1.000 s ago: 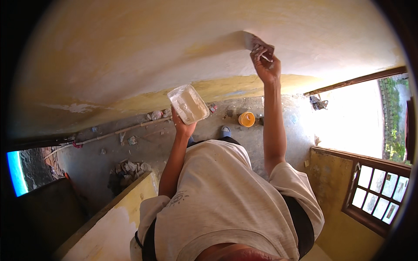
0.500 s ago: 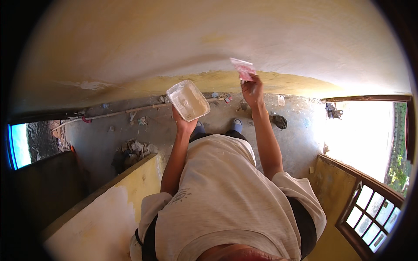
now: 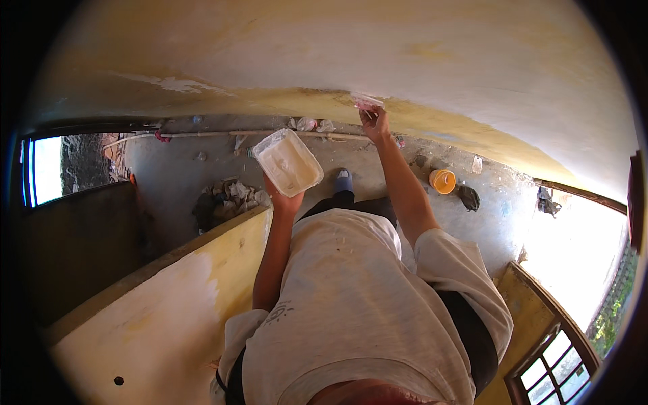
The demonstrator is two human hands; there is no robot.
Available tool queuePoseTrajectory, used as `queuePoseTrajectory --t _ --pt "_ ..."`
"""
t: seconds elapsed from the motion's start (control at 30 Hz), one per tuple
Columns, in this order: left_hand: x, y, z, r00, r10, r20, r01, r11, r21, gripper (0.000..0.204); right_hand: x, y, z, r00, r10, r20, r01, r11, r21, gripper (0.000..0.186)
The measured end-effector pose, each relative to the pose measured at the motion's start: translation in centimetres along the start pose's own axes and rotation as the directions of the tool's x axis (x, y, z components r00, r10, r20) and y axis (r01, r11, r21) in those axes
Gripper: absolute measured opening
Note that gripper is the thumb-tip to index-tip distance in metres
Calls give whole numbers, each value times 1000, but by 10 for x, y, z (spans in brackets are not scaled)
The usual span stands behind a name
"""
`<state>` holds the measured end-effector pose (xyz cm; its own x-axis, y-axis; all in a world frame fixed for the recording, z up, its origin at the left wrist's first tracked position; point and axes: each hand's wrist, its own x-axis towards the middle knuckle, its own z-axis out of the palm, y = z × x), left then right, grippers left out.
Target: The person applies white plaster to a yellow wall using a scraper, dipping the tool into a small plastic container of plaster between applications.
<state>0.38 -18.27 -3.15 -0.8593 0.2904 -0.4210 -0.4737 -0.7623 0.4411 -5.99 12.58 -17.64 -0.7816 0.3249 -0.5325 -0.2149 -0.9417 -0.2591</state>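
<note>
**A:** Head cam, quick rundown pls. L hand?

**B:** Left hand [image 3: 287, 200] is up at chest height, grip closed from below around a clear plastic tub [image 3: 288, 162]. Tub's tilted, open side facing the cam, w/ pale creamy stuff inside. Fingers wrap the lower edge, so it's pinching the tub's rim/base; can't see the fingertips themselves.

**A:** R hand?

**B:** Right hand [image 3: 375, 123] is stretched up and fwd, arm nearly straight. Grip is pressed together on a small flat tool [image 3: 366, 102], pinkish-white, prob a scraper or putty blade; too small to tell which. Tool's edge is touching the wall [image 3: 418, 54], right at the line where the pale upper part meets the yellow band.

**A:** Tub vs tool, how far?

**B:** Near but apart. Tub sits left of and below the tool, not touching the wall.

**A:** Surroundings?

**B:** Concrete floor [image 3: 175, 175] far below, w/ a rubble pile [image 3: 226, 196] on the left. Orange bucket [image 3: 443, 180] on the right, dark lump just beside it. Thin pipe [image 3: 202, 135] runs along the wall's foot. Person's foot in a blue-grey shoe [image 3: 343, 181] shows btwn the two arms. Yellow-painted ledge [image 3: 169, 297] lower left, wooden window frame [image 3: 547, 351] lower right. Shirt's off-white w/ paint flecks.
</note>
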Motion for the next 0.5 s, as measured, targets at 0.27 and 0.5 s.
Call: queuePoseTrajectory --t 0.27,0.5 --pt "28 -1 8 984 -129 122 132 991 -19 59 -55 -101 56 987 -131 93 98 950 297 20" --pt "49 -30 30 915 -333 228 344 939 -8 56 -181 -195 79 823 -422 380 278 883 378 31"
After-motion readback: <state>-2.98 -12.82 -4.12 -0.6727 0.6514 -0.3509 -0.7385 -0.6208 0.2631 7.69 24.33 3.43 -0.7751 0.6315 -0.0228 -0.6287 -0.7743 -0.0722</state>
